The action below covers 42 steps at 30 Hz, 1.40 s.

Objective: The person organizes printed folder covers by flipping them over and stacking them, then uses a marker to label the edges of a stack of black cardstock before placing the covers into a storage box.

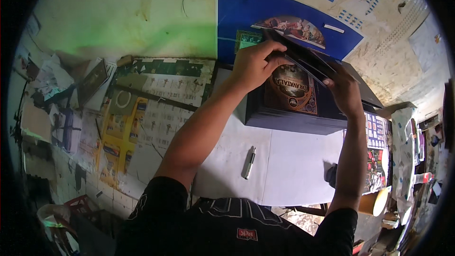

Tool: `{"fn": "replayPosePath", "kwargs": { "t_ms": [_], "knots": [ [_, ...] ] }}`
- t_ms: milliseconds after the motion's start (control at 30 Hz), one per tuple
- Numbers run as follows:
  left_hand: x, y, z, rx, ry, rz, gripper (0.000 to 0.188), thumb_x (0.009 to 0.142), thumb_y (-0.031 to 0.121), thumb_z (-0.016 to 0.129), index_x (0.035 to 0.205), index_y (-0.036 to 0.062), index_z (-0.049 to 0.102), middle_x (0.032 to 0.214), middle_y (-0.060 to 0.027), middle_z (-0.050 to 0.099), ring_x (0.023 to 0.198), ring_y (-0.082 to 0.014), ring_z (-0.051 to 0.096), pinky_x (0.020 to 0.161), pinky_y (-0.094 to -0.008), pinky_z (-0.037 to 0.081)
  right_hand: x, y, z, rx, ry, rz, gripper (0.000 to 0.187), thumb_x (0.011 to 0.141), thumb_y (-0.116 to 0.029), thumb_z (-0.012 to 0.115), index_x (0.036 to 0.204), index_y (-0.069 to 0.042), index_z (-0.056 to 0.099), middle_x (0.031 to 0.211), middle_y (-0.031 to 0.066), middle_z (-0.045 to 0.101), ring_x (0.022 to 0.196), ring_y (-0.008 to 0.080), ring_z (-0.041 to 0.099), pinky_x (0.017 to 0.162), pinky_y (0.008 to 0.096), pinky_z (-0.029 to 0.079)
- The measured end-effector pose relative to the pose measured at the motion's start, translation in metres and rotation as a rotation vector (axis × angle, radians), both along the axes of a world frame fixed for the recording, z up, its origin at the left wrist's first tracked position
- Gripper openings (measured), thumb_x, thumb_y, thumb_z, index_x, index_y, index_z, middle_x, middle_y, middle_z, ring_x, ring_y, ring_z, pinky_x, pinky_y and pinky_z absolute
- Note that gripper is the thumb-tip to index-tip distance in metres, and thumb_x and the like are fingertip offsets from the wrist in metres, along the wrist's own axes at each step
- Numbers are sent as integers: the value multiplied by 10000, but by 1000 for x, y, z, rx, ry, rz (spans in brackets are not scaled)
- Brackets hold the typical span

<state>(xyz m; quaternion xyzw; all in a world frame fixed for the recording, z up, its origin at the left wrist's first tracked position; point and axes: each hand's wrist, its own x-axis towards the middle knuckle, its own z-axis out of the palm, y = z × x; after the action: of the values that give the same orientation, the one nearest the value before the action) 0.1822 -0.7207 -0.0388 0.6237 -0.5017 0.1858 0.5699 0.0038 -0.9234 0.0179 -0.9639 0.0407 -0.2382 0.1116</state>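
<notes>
My left hand and my right hand are raised over a thick stack of black printed sheets at the far side of the table. Between them I hold a few dark sheets, tilted up off the stack and seen almost edge-on. The left fingers pinch their left end; the right fingers close on the right end. Below them, the top of the stack shows a brown and gold printed design. How many sheets are in my hands I cannot tell.
A pen lies on the white paper covering the table in front of the stack. Left of it is a surface with printed sheets. Behind stands a wall with a blue poster. A yellow container is at the lower right.
</notes>
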Motion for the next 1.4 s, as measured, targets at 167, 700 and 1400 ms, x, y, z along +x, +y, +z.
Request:
{"fn": "replayPosePath", "kwargs": {
  "t_ms": [167,700,1400],
  "knots": [
    [5,-10,10,-85,120,-11,238,804,101,748,1007,44,638,1010,-93,708,952,-235,694,769,-306,549,8,-2,11,68,-19,-1,425,882,-394,583,1171,-92,659,1183,133,629,1046,313,625,845,382,500],
    [24,-17,-1,-231,25,105,226,763,103,785,941,30,667,934,-105,668,835,-232,649,756,-306,505,42,-22,39,-291,-82,-90,225,892,-293,634,971,-93,699,955,93,643,815,309,647,676,392,502],
    [-52,24,-67,1098,314,220,795,646,458,835,1283,83,541,1190,-180,622,1090,-344,604,918,-399,479,-151,-162,-92,352,245,-403,1018,535,-155,898,1404,-32,383,1353,219,502,1269,343,474,1034,397,407]
  ]
}}
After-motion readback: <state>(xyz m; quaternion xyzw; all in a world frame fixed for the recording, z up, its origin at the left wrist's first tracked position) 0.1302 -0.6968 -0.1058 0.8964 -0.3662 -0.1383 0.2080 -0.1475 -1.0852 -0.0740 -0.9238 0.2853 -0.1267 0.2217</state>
